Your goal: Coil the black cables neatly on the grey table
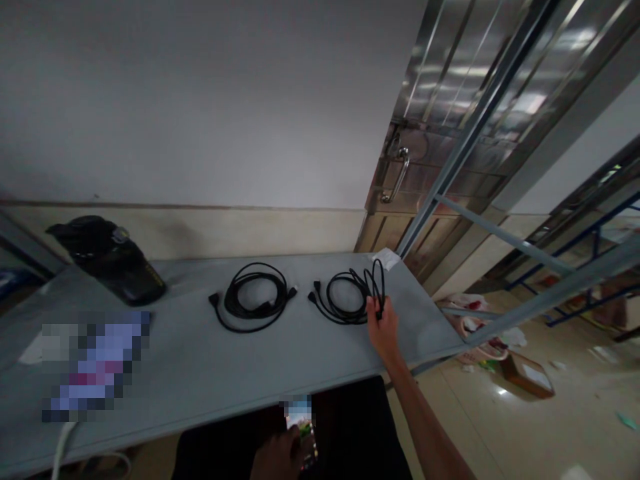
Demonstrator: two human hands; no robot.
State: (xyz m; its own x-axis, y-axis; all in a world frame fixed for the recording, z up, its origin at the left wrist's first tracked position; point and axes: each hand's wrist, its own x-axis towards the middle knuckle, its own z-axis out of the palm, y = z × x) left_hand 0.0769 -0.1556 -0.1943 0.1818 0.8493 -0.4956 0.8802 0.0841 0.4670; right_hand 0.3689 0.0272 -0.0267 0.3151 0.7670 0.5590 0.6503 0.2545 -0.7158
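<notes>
Black coiled cable, thin round cord with dark plug ends (334, 312), sits right of centre on the long grey table (175, 373), its right-hand loops raised in the right hand.

Left to right: pixelated flat blue-and-pink rectangle (100, 367) at near left, identity unreadable. Pale blurred patch beside it, white cord (61, 443) at its near end. Black bottle with a wide dark lid (120, 263) behind, toward the far edge, looks tilted in this view. Second black cable, wound in a thick ring with dark plugs (250, 312), lies left of centre, apart from the first; one plug end strays left, one right.

Left hand (277, 457) is at the near edge of view over dark-clothed legs (355, 433), overlapping a lit phone (309, 437); dim there, can't tell if it grips or only touches.

Held cable comes next: two plug ends point left, toward the second cable; coil rests on the table. Right hand (383, 327) pinches the lifted loops, thumb and fingers closed on the cord, wrist over the near side.

Crumpled white paper (387, 258) at the far right corner. Beyond: shiny metal door with curved handle (400, 177), slanting grey metal post (465, 147). Floor at right: brown cardboard box (527, 375), bagged clutter (487, 333) next to it.
</notes>
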